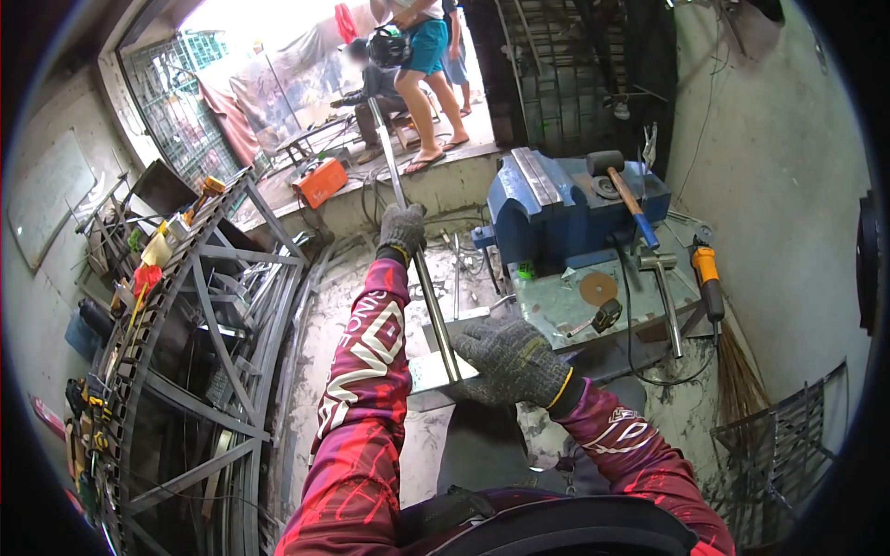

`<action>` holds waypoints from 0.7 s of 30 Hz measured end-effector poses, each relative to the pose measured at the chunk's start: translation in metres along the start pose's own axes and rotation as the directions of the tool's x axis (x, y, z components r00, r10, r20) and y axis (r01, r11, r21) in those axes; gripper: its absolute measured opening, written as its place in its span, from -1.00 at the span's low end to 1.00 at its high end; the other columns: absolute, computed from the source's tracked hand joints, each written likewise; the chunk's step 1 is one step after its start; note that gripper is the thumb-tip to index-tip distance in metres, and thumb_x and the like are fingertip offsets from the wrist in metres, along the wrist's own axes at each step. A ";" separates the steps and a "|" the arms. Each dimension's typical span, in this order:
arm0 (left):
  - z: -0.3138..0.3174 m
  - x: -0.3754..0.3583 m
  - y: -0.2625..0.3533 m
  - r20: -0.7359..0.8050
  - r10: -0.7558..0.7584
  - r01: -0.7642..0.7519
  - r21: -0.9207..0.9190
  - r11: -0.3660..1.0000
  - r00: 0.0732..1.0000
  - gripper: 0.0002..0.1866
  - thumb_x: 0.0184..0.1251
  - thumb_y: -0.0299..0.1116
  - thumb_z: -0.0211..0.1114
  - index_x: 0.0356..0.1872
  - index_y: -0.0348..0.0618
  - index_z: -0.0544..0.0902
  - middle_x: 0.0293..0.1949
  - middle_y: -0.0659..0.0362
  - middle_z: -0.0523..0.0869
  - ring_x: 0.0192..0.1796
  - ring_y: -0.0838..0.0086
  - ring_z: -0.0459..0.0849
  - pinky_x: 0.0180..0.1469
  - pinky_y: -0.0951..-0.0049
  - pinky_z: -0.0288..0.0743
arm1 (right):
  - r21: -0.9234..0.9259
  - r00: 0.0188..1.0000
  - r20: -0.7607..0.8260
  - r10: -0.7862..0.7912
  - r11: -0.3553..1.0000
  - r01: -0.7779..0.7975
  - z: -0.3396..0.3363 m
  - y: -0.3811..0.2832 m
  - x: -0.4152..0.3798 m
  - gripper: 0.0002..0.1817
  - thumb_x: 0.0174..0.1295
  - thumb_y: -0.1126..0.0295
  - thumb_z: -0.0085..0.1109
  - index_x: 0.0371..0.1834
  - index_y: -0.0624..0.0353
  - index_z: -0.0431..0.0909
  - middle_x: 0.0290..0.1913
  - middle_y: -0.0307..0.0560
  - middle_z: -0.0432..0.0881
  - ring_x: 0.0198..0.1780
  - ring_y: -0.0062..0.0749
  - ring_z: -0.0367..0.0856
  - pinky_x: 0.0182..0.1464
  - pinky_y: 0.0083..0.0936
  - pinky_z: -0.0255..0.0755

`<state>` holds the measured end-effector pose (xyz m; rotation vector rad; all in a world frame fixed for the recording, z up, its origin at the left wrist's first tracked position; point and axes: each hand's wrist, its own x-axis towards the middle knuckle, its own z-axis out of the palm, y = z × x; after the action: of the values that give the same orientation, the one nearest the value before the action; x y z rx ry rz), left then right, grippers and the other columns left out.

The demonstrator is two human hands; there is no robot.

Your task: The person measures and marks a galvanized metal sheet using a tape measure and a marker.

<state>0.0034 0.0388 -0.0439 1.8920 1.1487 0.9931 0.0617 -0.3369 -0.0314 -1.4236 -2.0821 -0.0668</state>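
Note:
A long shiny metal tube runs from the doorway down toward my body. My left hand, in a grey knit glove, is wrapped round the tube's middle part. My right hand, gloved the same way, lies beside the tube's lower end, its fingertips close to the metal. Whether those fingertips touch the tube is unclear. Beneath the tube's lower end is a pale flat metal surface.
A blue vise stands on a metal bench with a hammer, an orange angle grinder and a cutting disc. Metal racks line the left. People are in the doorway near an orange machine.

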 end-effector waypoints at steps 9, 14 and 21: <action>-0.001 -0.006 0.005 -0.008 0.007 -0.007 0.013 1.000 1.000 -0.58 0.35 -0.12 0.33 -0.29 -0.42 0.62 -0.51 -0.14 0.68 -0.40 -0.01 0.77 -0.32 0.06 0.61 | 0.012 1.000 0.016 0.006 1.000 -0.006 -0.001 -0.001 0.002 -0.26 0.04 0.02 0.58 0.20 0.30 0.60 0.02 0.16 0.74 0.03 0.13 0.77 0.07 -0.03 0.63; 0.006 0.028 -0.036 0.200 0.693 -0.622 0.652 0.434 0.693 -0.60 0.37 -0.13 0.36 -0.39 -0.37 0.66 -0.58 -0.15 0.67 -0.40 -0.01 0.79 -0.31 0.05 0.62 | 0.086 0.995 -0.099 -0.034 0.995 0.043 0.003 0.002 0.003 -0.36 -0.01 0.12 0.55 0.12 0.22 0.61 -0.15 0.09 0.74 -0.12 0.12 0.78 -0.06 0.00 0.64; 0.002 -0.009 0.017 -0.057 0.039 -0.034 0.100 0.994 0.998 -0.53 0.37 -0.10 0.39 -0.25 -0.48 0.66 -0.36 -0.33 0.75 -0.27 -0.18 0.81 -0.22 0.03 0.65 | -0.042 0.997 -0.070 -0.031 0.999 0.029 0.001 0.001 0.002 -0.33 0.02 0.04 0.55 0.18 0.15 0.62 -0.13 0.03 0.75 -0.08 0.08 0.77 -0.08 0.00 0.62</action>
<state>0.0088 0.0236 -0.0324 1.9797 1.2214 1.0349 0.0614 -0.3342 -0.0314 -1.3941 -2.0553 -0.1706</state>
